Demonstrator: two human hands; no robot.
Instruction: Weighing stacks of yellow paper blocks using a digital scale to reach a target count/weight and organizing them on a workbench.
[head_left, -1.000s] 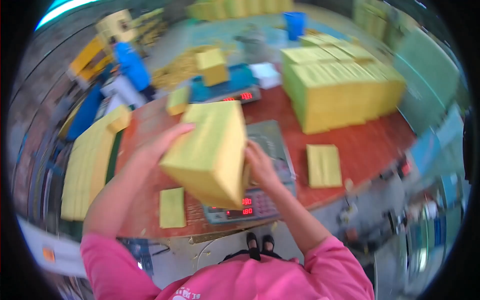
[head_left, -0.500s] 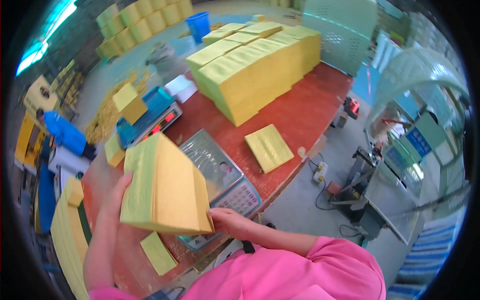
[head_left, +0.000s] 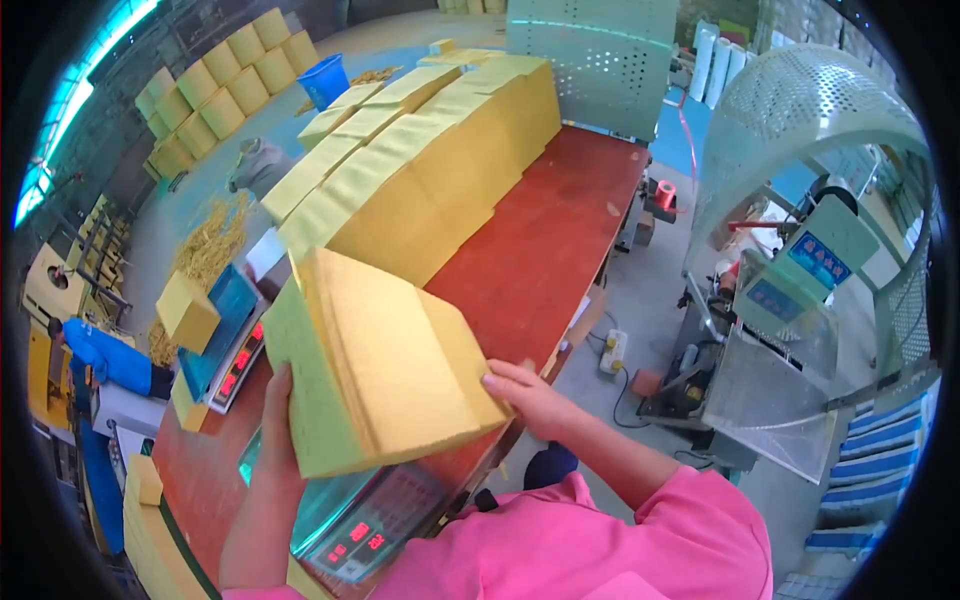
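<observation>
A thick stack of yellow paper sheets (head_left: 400, 370) hangs tilted in front of me, between both hands. My left hand (head_left: 280, 415) grips its left, greenish-yellow side, with much of the fingers hidden. At its right edge, my right hand (head_left: 530, 398) pinches the outer sheets. Below the stack is a digital weighing scale (head_left: 365, 530) with red lit digits, its plate partly covered by the stack and my left arm. A second digital scale (head_left: 230, 345) with a blue tray carries a yellow paper block (head_left: 187, 312) to the left.
Large yellow paper stacks (head_left: 430, 160) fill the far part of the red table (head_left: 540, 235). Beyond the table's right edge stands a machine with a perforated guard (head_left: 790, 110). A person in blue (head_left: 115, 355) bends at the far left. A blue bin (head_left: 323, 82) stands on the floor behind.
The held stack has moved right, toward the large stacks, with both hands still on it. My view has turned. The flat yellow packet on the table's right no longer shows. The near scale's red digits now show.
</observation>
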